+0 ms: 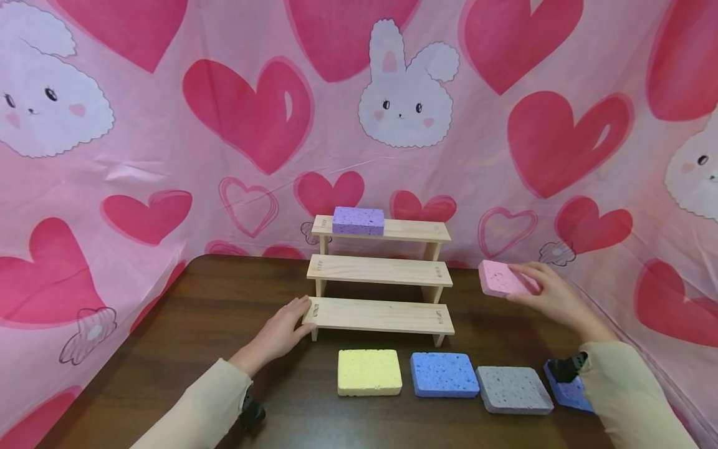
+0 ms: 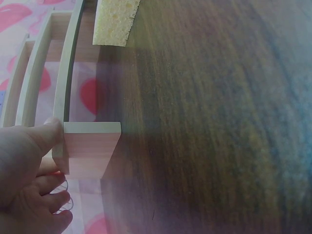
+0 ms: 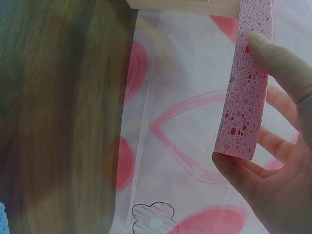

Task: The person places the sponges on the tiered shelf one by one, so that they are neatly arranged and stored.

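RIGHT HAND point(image 1: 541, 288) HOLDING PINK SPONGE point(image 1: 499, 279) BESIDE WOODEN STAND point(image 1: 381, 315)

The right hand is clamping the pink sponge between thumb and fingers; the right wrist view is showing the thumb pressing one face and fingers reaching round the opposite side. The pink sponge is hanging in the air to the right of the wooden stand, apart from it, at roughly the height of the middle step in the head view.

The left hand point(image 1: 280, 327) is gripping the left end of the lowest step, its thumb lying along the front edge.

The wooden stand is standing on the dark table point(image 1: 235, 287) and presenting three steps. A purple sponge point(image 1: 358, 222) is lying on the top step, left of centre. In front of the stand, a yellow sponge point(image 1: 369, 372), a blue sponge point(image 1: 444, 375) and a grey sponge point(image 1: 514, 390) are lying in a row, left to right. A second blue sponge point(image 1: 573, 395) is resting beyond the grey one, the right sleeve point(image 1: 622, 380) and wristband point(image 1: 566, 368) partly covering it.
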### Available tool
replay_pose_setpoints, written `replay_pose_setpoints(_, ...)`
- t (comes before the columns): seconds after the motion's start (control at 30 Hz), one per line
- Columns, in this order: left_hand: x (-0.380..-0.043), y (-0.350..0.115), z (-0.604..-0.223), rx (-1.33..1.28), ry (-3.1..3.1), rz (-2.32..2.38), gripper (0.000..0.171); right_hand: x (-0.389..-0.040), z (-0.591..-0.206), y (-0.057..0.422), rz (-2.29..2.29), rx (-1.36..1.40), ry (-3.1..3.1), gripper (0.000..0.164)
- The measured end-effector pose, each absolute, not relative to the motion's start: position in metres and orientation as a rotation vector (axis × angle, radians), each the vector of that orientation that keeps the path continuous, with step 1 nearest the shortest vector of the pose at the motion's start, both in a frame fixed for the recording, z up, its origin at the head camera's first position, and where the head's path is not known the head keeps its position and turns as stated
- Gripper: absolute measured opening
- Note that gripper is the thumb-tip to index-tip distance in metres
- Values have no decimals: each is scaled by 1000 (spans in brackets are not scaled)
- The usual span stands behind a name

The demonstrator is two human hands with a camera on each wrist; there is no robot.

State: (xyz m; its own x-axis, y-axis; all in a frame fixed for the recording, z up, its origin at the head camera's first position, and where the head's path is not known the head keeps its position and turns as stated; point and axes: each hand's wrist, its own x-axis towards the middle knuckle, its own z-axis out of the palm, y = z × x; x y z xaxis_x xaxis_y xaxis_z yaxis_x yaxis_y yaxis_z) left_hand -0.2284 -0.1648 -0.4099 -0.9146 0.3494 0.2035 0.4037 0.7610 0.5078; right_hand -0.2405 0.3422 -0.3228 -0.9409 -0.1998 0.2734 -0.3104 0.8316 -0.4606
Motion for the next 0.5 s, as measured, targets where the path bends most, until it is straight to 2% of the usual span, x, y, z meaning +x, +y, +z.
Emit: replay_pose_setpoints(0.5, -230, -165, -412, -626, -2837, -836, 53, -247, -310, 322, 752, 475, -2768, 71)
